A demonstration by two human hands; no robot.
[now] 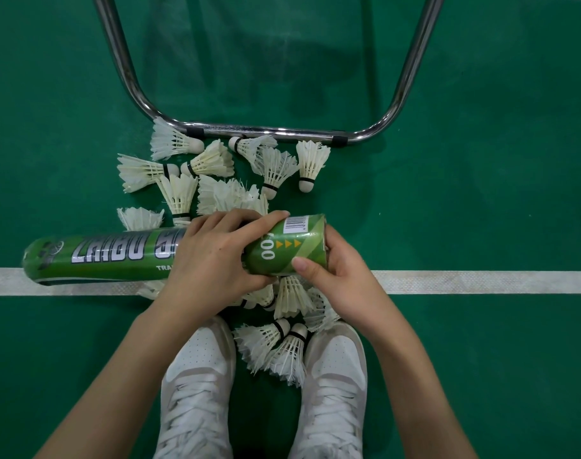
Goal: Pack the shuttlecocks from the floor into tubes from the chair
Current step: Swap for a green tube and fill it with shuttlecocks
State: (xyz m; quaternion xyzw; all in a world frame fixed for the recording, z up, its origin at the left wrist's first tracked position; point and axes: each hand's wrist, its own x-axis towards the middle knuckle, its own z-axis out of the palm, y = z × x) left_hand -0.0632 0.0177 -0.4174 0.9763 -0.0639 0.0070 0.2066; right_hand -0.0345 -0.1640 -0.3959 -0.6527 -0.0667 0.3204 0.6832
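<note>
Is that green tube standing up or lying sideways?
Sideways. The tube is held level above the floor by the left hand and right hand.

Markings on the green cardboard shuttlecock tube

The green cardboard shuttlecock tube (117, 256) bears large silver lettering, partly covered by a hand, reading "ZHIBO"; small white "TRA…" below; "00" with three yellow triangles and a white barcode sticker (295, 224), digits illegible, near its right end.
</note>
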